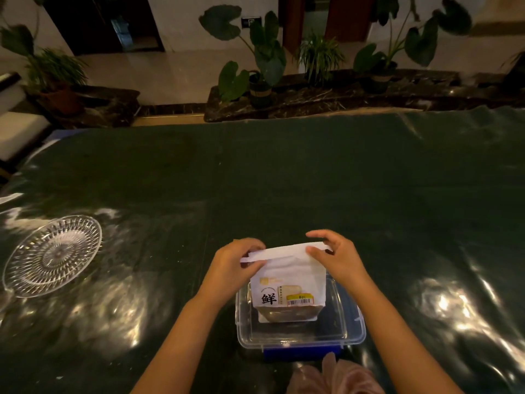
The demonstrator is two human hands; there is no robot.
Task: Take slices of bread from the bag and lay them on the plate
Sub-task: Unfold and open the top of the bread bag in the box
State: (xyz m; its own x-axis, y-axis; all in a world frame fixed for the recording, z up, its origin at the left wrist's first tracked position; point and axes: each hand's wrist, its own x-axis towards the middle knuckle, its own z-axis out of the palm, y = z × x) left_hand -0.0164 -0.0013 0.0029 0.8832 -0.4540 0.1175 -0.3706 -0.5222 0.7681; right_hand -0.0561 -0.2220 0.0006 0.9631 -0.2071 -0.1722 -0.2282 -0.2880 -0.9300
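Note:
A white bread bag [287,282] with a black printed character and a yellow barcode label stands upright inside a clear plastic box [349,322]. Its folded top strip runs between my hands. My left hand [238,260] pinches the strip's left end. My right hand [335,254] pinches the right end, thumb below and fingers above. Brown bread shows through the bag's clear lower part. A cut-glass plate [52,255] lies at the left of the table with nothing on it, well apart from both hands.
The table [312,180] wears a dark green cloth under shiny clear film. A blue lid or clip sits under the box's near edge. Pink fabric lies at the bottom edge. Potted plants line a ledge beyond the table's far edge.

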